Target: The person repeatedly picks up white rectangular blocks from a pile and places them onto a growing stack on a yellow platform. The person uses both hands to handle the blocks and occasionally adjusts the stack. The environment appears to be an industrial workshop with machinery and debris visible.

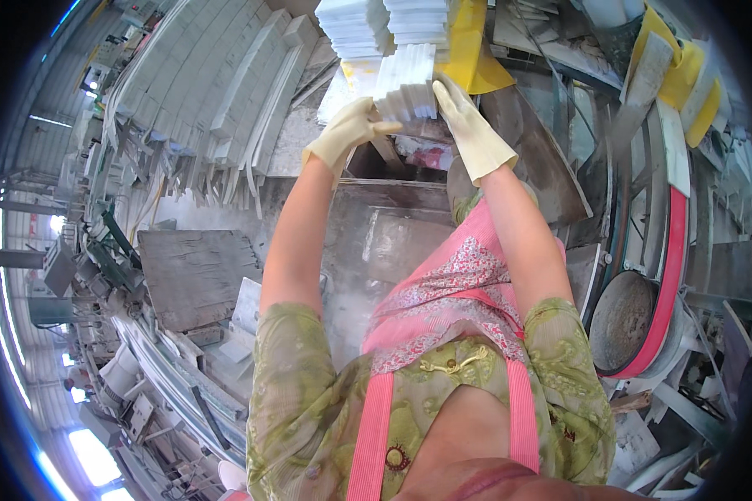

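A stack of thin white slabs, perhaps stone tiles, stands at the top centre, between my two gloved hands. My left hand, in a cream rubber glove, is at the stack's lower left corner with its thumb pointing inward under the near edge. Against the right side of the same stack presses my right hand, in a matching glove, its fingers stretched along the slabs. Just behind are two taller piles of white slabs, a left pile and a right pile. Yellow sheeting lies beside them.
Long rows of pale stone strips fill the upper left. On the right runs a machine with a red belt and a round wheel. A worn grey board lies left of my arm.
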A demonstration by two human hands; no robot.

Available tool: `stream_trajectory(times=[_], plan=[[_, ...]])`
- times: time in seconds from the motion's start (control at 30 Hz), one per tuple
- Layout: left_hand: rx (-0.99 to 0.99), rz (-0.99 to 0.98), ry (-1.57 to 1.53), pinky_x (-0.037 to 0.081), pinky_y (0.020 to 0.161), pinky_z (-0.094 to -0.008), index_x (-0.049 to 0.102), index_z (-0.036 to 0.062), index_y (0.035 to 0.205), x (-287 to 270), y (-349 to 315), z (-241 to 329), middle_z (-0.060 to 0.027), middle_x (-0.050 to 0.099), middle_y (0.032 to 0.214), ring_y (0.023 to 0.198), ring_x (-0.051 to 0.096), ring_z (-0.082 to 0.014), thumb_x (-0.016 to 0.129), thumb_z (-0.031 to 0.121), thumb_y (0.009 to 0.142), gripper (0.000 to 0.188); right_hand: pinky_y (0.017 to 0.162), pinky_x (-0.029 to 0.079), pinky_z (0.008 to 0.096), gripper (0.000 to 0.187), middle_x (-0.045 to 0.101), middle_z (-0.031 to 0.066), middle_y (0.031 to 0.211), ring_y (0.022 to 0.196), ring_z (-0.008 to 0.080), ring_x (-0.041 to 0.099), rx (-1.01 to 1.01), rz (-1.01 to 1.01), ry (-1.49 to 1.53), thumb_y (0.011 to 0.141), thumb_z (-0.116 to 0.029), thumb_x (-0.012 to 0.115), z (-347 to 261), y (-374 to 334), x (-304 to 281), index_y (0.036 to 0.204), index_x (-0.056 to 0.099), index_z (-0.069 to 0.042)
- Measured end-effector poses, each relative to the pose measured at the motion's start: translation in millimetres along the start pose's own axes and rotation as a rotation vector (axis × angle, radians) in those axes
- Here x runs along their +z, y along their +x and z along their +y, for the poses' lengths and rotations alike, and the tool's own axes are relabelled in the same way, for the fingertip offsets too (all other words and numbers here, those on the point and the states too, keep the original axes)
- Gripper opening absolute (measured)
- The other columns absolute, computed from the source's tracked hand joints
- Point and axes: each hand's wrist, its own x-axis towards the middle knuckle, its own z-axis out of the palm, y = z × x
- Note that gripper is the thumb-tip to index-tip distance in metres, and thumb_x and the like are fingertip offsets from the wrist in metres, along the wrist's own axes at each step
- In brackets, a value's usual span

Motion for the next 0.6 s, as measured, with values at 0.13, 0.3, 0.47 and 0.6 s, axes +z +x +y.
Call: stream_trajectory(times=[0.13, 0.3, 0.47, 0.6], plan=[[-0.029, -0.021, 0.396, 0.053, 0.08, -0.0425, 0.062, -0.0113, 0.113, -20, 29, 19, -0.0242, 0.071, 0.102, 0.096, 0.07, -0.0335, 0.087, 0.049, 0.074, 0.076, 0.118, 0.03, 0.0356, 0.064, 0.044, 0.0217, 0.151, 0.143, 0.0285, 0.04, 0.028, -0.011, 0.016, 0.104, -0.042, 0.05, 17, 6, -2, 0.15, 0.04, 0.002], [0.021, -0.076, 0.587, 0.053, 0.08, -0.0433, 0.065, -0.0028, 0.115, -28, 42, 21, -0.0226, 0.072, 0.102, 0.097, 0.07, -0.0361, 0.08, 0.057, 0.076, 0.073, 0.119, 0.029, 0.0347, 0.071, 0.039, 0.0227, 0.156, 0.147, 0.0269, 0.035, -0.024, -0.022, -0.007, 0.102, -0.035, 0.058, 38, 4, 0, 0.154, 0.031, 0.004], [0.023, -0.018, 0.677, 0.054, 0.08, -0.0432, 0.067, 0.0015, 0.109, -24, 50, 21, -0.0203, 0.073, 0.098, 0.094, 0.07, -0.0363, 0.079, 0.064, 0.073, 0.073, 0.12, 0.025, 0.0322, 0.067, 0.04, 0.0212, 0.156, 0.146, 0.0238, 0.034, -0.074, 0.002, -0.077, 0.102, -0.024, 0.059, 52, 10, 9, 0.155, 0.029, 0.004], [0.136, -0.124, 0.72, 0.054, 0.082, -0.0424, 0.066, 0.0001, 0.112, -40, 40, 29, -0.0218, 0.072, 0.103, 0.097, 0.068, -0.0383, 0.076, 0.061, 0.077, 0.07, 0.114, 0.033, 0.0343, 0.06, 0.051, 0.0192, 0.145, 0.136, 0.0234, 0.046, 0.024, 0.04, -0.224, 0.101, -0.023, 0.059, 41, 10, 3, 0.15, 0.039, 0.005]])
